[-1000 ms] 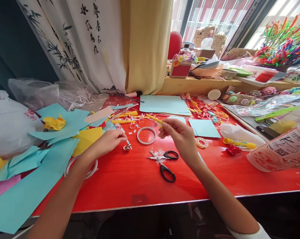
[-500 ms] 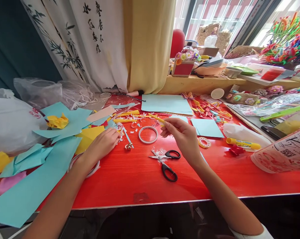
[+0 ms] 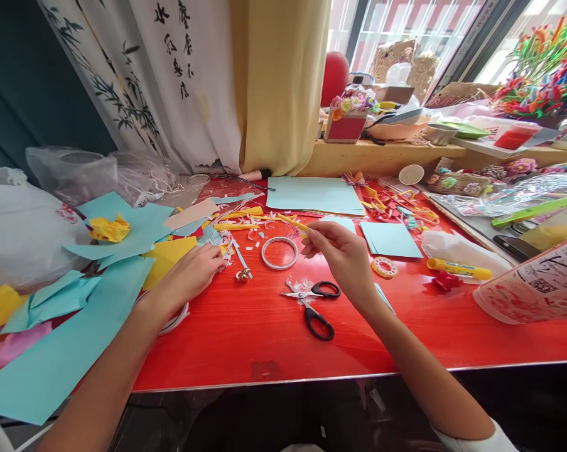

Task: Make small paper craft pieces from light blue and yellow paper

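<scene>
My right hand (image 3: 337,254) pinches one end of a thin yellow paper strip (image 3: 291,221) between thumb and fingers, above the table. The strip points up and to the left. My left hand (image 3: 196,267) rests at the edge of the paper scraps (image 3: 227,242), its fingers curled; whatever they may grip is hidden. Between the hands lies a white ring (image 3: 263,252). Nearer to me, open scissors (image 3: 319,326) with black handles lie on small white shreds. Small gold bells (image 3: 242,275) sit right of my left hand.
Blue sheets (image 3: 314,196) and blue squares (image 3: 391,240) lie toward the back. At right are a tape roll (image 3: 385,267), a yellow glue stick (image 3: 459,269) and a printed cup (image 3: 537,282). Loose blue and yellow paper and a white bag (image 3: 26,232) crowd the left.
My left hand has shifted slightly left and its fingers have curled a little more. My right hand still holds the yellow strip, nearly in the same place.
</scene>
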